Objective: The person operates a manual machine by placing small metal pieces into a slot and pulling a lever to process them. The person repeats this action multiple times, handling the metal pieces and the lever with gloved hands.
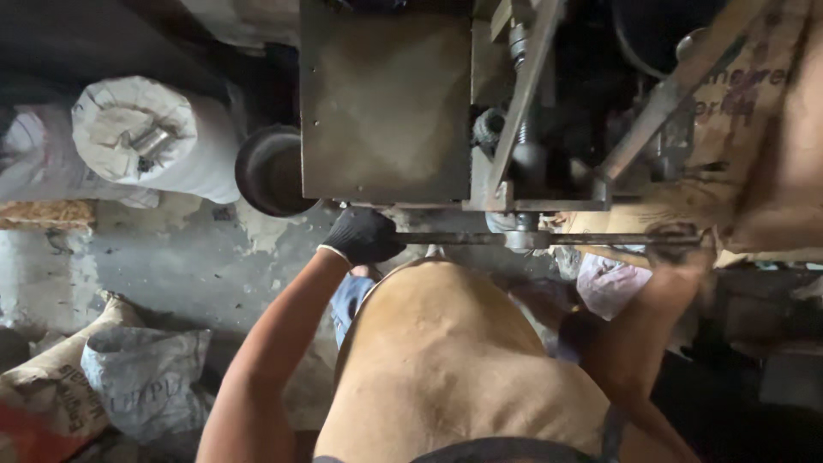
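My left hand, in a black glove, is closed around the left end of a thin horizontal metal bar under a metal machine. At the bar's right end my right hand, dark-gloved and blurred, also grips it. A round fitting sits at the bar's middle, below a slanted steel strut. My brown apron fills the lower centre, between my two arms.
A white wrapped roll with a metal core lies at the left, beside a dark round drum. Grey and brown sacks lie on the stained concrete floor at lower left. Brown cardboard stands at the right.
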